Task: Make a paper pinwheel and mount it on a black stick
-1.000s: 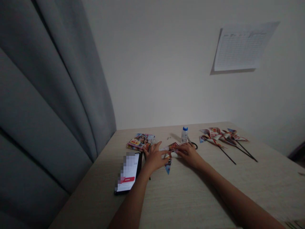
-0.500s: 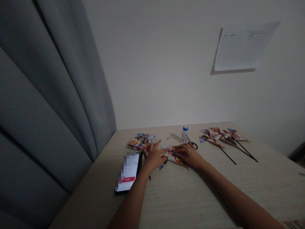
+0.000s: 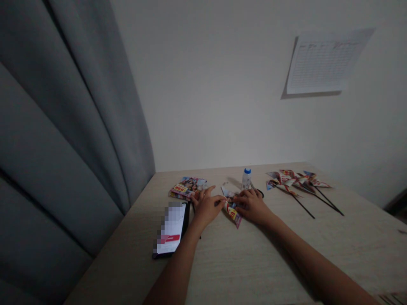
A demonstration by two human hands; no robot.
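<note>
The folded paper (image 3: pixel 233 214) lay at lower centre. The left hand's (image 3: pixel 206 210) fingers were pinched on its edge; the right hand's (image 3: pixel 252 206) curled over it, their grip unclear. Uneven pressure might have creased it; a forward push could have toppled the blue-capped bottle (image 3: pixel 246 180) beside the scissors (image 3: pixel 261 193). The phone (image 3: pixel 174 226) crowded the left forearm.

Single head-worn view; forward and down over table (image 3: pixel 241 262) toward wall (image 3: pixel 216 93)
</note>
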